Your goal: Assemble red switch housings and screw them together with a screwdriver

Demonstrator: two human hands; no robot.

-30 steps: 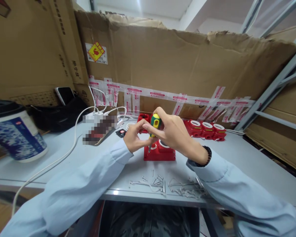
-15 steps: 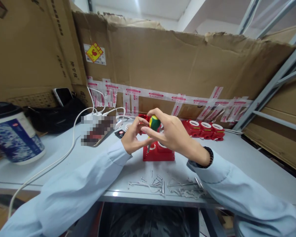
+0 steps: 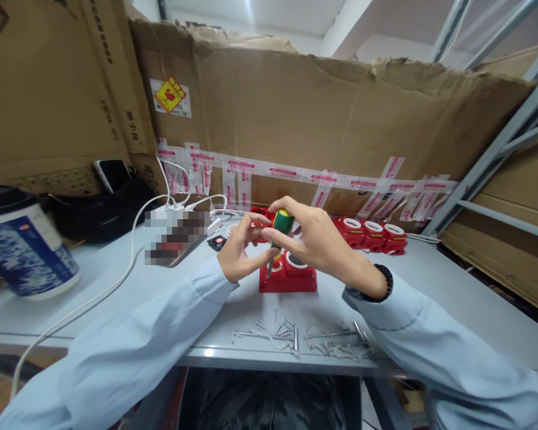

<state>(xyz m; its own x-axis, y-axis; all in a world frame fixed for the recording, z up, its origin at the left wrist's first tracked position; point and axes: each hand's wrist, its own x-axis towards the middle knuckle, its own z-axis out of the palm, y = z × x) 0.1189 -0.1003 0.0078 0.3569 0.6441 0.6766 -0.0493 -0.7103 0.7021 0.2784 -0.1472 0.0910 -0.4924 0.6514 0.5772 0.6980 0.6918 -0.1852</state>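
Observation:
My right hand is closed round the green and yellow handle of a screwdriver. The screwdriver tilts, its shaft running down to the left corner of a red housing with white-ringed round openings. My left hand curls about the screwdriver from the other side, thumb and fingertips at the handle. Part of the housing is hidden behind both hands. Several loose screws and metal rods with thin wires lie near the table's front edge.
More red housings stand in a row at the back right. On the left are a phone, a power strip with white cables, a black pouch and a large paper cup. Cardboard walls the back.
The screwdriver handle has turned and tilts slightly more to the right in my right hand. My left hand stays almost where it was.

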